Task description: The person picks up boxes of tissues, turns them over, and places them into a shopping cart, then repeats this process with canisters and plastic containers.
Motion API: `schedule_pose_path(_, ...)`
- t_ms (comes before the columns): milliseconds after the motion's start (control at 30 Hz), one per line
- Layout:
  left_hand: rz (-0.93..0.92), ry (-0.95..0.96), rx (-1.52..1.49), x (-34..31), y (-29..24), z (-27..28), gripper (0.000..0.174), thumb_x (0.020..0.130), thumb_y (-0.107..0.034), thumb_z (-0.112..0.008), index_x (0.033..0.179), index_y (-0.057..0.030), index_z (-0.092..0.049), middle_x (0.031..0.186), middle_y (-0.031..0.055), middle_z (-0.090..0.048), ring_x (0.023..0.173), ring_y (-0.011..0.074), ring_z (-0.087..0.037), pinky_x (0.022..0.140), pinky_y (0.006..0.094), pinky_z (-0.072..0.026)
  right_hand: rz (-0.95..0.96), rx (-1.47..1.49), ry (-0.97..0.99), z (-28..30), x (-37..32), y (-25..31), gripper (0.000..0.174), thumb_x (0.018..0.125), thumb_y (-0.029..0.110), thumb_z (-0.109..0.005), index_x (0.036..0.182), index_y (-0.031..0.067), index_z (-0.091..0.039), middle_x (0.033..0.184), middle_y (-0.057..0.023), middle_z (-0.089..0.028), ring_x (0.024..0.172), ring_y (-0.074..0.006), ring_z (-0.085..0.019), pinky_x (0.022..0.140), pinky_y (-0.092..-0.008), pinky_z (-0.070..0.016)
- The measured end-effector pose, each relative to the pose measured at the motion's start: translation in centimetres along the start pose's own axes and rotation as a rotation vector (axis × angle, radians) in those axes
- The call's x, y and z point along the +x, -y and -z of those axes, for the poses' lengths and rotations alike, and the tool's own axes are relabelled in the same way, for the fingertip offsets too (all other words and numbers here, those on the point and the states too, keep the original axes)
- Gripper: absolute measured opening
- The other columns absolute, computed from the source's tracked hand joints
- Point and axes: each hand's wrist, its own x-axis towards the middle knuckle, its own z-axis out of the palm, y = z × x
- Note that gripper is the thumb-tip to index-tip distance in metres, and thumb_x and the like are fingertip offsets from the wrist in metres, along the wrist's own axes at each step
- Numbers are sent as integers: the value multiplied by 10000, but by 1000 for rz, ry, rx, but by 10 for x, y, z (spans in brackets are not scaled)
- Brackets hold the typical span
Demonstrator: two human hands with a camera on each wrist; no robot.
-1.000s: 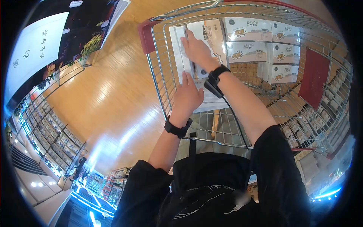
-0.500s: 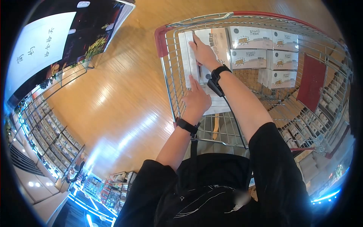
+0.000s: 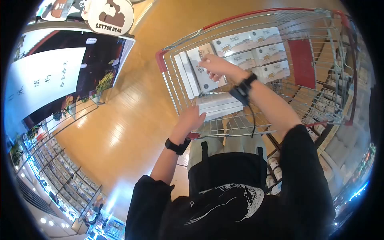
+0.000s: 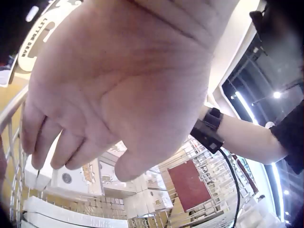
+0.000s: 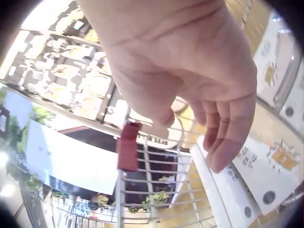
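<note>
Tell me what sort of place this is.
Most likely a retail store: there is a wire shopping cart holding printed white cartons, a cartoon bear sign and rows of racked goods.

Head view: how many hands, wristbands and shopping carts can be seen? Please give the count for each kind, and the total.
Hands (left hand, right hand): 2
Wristbands: 2
Cart: 1
Total: 5

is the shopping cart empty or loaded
Loaded: the head view looks down into the shopping cart, and several white boxes sit inside it.
</note>
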Motion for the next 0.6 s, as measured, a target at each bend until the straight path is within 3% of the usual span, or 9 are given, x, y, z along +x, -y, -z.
schedule_pose_path(67,-95,-31,13,-22,-7,-2,463,879,-368,-510,1096,39,-553,1019,229,-608,966,391,-588,817,473,-478,76,-75,46,31,-77,21,402,933,359,-509,1131,11,-479,744,-92,-574,572,-144,-573,463,-279,-486)
schedule_pose_path(167,-254,-95,71,-49,-32,-8,439,876,-361,-514,1107,9,-559,1018,217,-614,946,388,-594,799,472,-481,261,-290,-183,64,-172,6,363,924,273,-534,1173,10,-505,776,-103,-614,634,-149,-580,567,-305,-491)
schedule_pose_path(233,-310,-133,155,-56,-51,-26,441,873,-362,-516,1139,-12,-550,1034,217,-613,933,390,-597,793,468,-484,400,-284,-424,78,-250,-13,328,893,264,-561,1096,8,-544,753,-150,-629,633,-260,-598,611,-372,-467)
schedule_pose_path(300,-347,-140,235,-48,-63,-50,461,868,-359,-521,1175,-15,-532,1049,221,-611,931,398,-598,795,469,-486,388,-231,-593,81,-319,-40,328,893,265,-562,1100,11,-545,773,-156,-631,660,-267,-608,618,-377,-471)
schedule_pose_path(400,-517,-169,232,-53,-100,-68,499,853,-325,-547,1216,13,-488,1091,256,-578,1001,419,-563,847,468,-469,389,-139,-840,60,-404,-105,327,895,272,-553,1100,17,-551,820,-170,-640,742,-302,-632,649,-397,-483)
schedule_pose_path(533,-765,-189,257,-69,-185,-99,534,846,-282,-559,1265,27,-440,1186,294,-512,1096,434,-502,919,460,-432,277,34,-937,-20,-502,-196,350,903,312,-524,1100,25,-562,887,-192,-645,828,-344,-630,704,-422,-489)
schedule_pose_path(600,-742,-133,356,-83,-236,-117,590,846,-269,-561,1331,18,-387,1291,309,-434,1190,431,-439,983,441,-392,194,194,-935,-64,-547,-232,355,908,317,-513,1111,30,-562,942,-200,-644,872,-353,-625,736,-418,-491)
